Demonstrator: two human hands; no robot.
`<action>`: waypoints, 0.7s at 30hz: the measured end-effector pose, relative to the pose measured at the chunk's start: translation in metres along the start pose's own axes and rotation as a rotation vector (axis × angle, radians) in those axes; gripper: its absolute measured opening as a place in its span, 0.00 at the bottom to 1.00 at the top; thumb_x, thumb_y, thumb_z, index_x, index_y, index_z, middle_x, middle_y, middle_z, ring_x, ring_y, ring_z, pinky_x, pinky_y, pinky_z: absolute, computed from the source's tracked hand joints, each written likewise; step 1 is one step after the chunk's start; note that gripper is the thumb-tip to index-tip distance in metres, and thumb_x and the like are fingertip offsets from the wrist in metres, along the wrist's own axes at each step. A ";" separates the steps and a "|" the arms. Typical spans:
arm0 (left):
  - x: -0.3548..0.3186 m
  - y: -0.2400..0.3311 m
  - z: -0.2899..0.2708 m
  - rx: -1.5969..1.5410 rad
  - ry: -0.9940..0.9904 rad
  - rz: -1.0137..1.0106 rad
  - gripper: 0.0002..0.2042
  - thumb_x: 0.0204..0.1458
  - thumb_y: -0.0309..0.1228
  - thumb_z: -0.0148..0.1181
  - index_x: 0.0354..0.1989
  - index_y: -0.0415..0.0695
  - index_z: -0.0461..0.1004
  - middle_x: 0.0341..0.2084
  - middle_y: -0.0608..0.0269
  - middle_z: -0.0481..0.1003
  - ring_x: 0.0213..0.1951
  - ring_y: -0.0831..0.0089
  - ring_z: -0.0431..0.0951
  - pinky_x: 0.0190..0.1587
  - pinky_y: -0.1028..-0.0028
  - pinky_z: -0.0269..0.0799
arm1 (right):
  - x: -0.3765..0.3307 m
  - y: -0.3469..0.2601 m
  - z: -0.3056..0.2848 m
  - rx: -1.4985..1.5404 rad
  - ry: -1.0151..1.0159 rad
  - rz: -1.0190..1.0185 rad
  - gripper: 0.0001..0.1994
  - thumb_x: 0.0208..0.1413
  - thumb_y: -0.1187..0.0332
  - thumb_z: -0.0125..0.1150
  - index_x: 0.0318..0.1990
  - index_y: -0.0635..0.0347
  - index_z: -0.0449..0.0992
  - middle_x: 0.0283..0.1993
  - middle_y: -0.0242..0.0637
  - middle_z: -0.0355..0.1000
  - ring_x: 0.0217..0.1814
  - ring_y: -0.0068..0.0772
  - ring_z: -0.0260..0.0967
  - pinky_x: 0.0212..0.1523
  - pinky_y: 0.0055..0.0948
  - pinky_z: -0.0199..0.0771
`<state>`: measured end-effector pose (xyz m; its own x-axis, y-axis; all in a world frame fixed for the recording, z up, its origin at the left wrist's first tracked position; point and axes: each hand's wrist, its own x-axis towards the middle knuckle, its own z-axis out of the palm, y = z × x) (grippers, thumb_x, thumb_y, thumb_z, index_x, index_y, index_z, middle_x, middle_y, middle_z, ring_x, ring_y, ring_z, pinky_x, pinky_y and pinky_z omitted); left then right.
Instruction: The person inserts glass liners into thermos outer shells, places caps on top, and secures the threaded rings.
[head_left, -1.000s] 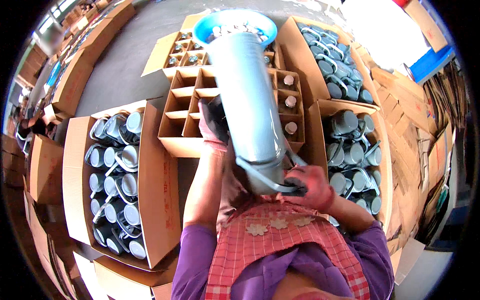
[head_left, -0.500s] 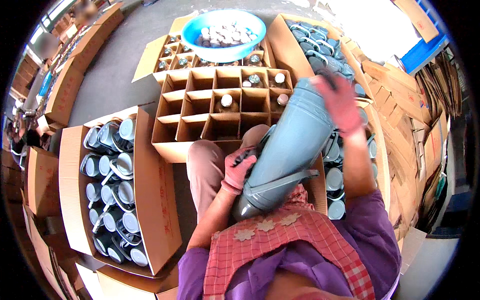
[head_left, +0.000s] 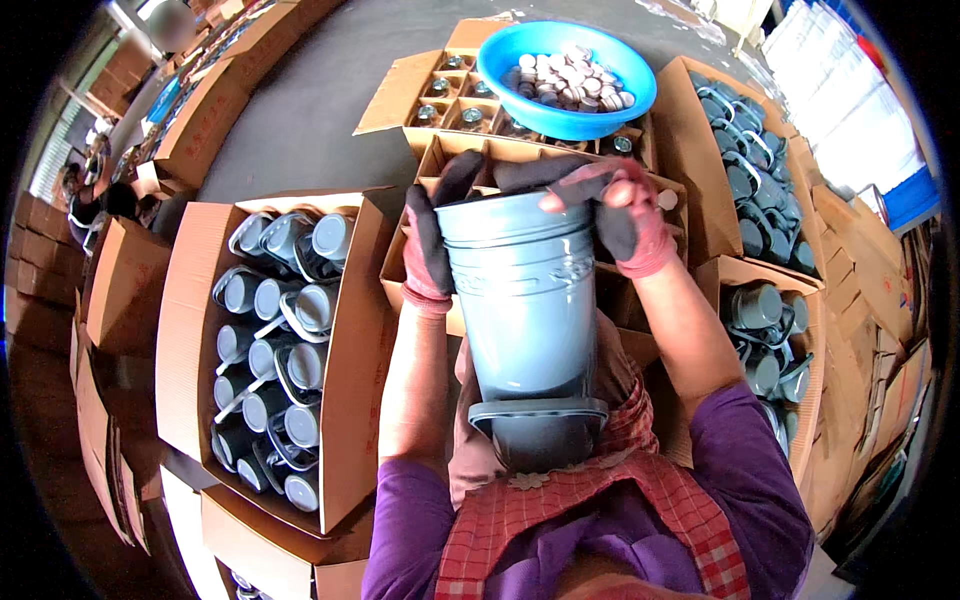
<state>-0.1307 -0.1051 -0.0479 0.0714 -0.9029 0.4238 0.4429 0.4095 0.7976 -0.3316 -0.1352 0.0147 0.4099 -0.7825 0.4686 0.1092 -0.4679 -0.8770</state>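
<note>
A tall blue-grey plastic thermos flask casing stands tilted in front of my body, wide rim away from me. A dark handle strap crosses its near end, which rests by my apron. My left hand, in a pink glove with black palm and fingers, grips the rim's left side. At the rim's right side my right hand, gloved the same way, has bent fingers against the casing, some reaching across the far edge. What lies inside the casing is hidden.
A carton of similar casings stands at left; two more, an upper carton and a lower carton, stand at right. Beyond my hands is a divided carton. A blue basin of round caps rests on another carton holding glass bottle-like pieces.
The casing has swung from leaning rightward to nearly straight ahead. My left hand has moved from its lower side to the rim; my right hand has shifted along the rim. The view has turned left.
</note>
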 end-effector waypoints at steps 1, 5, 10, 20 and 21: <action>0.006 -0.002 -0.003 -0.158 -0.029 -0.128 0.35 0.58 0.58 0.33 0.58 0.35 0.60 0.54 0.52 0.65 0.54 0.64 0.66 0.57 0.67 0.59 | -0.004 0.014 -0.001 0.188 -0.110 0.019 0.36 0.47 0.31 0.45 0.37 0.62 0.77 0.32 0.36 0.74 0.36 0.28 0.68 0.41 0.24 0.65; 0.013 0.037 0.001 0.250 -0.189 -0.103 0.33 0.52 0.52 0.52 0.55 0.33 0.64 0.54 0.52 0.66 0.54 0.67 0.66 0.57 0.71 0.58 | -0.025 0.055 -0.010 0.439 -0.002 0.083 0.28 0.54 0.45 0.53 0.50 0.62 0.72 0.47 0.35 0.72 0.46 0.23 0.67 0.49 0.22 0.63; 0.035 0.077 0.016 0.585 -0.249 -0.205 0.22 0.35 0.35 0.71 0.37 0.33 0.76 0.26 0.63 0.76 0.29 0.76 0.73 0.36 0.76 0.70 | -0.034 0.109 -0.022 0.293 0.117 0.159 0.19 0.59 0.57 0.48 0.52 0.59 0.71 0.46 0.32 0.73 0.39 0.21 0.66 0.42 0.25 0.64; 0.091 0.037 -0.048 -0.078 0.153 -0.448 0.19 0.57 0.34 0.46 0.53 0.38 0.67 0.42 0.56 0.74 0.45 0.63 0.74 0.50 0.64 0.69 | -0.200 0.138 -0.112 -1.385 -0.274 0.827 0.28 0.43 0.58 0.65 0.54 0.55 0.67 0.47 0.46 0.69 0.50 0.46 0.67 0.47 0.39 0.70; 0.088 0.020 -0.065 -0.162 0.101 -0.533 0.20 0.55 0.38 0.47 0.53 0.38 0.67 0.47 0.53 0.71 0.50 0.61 0.70 0.54 0.60 0.65 | -0.218 0.151 -0.107 -1.462 -0.287 0.753 0.30 0.42 0.58 0.65 0.55 0.54 0.65 0.48 0.47 0.68 0.51 0.46 0.66 0.48 0.40 0.69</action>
<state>-0.0573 -0.1850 -0.0220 -0.1186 -0.9905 -0.0692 0.5723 -0.1251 0.8105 -0.5008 -0.0794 -0.2085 0.1342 -0.9777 -0.1615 -0.9897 -0.1403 0.0269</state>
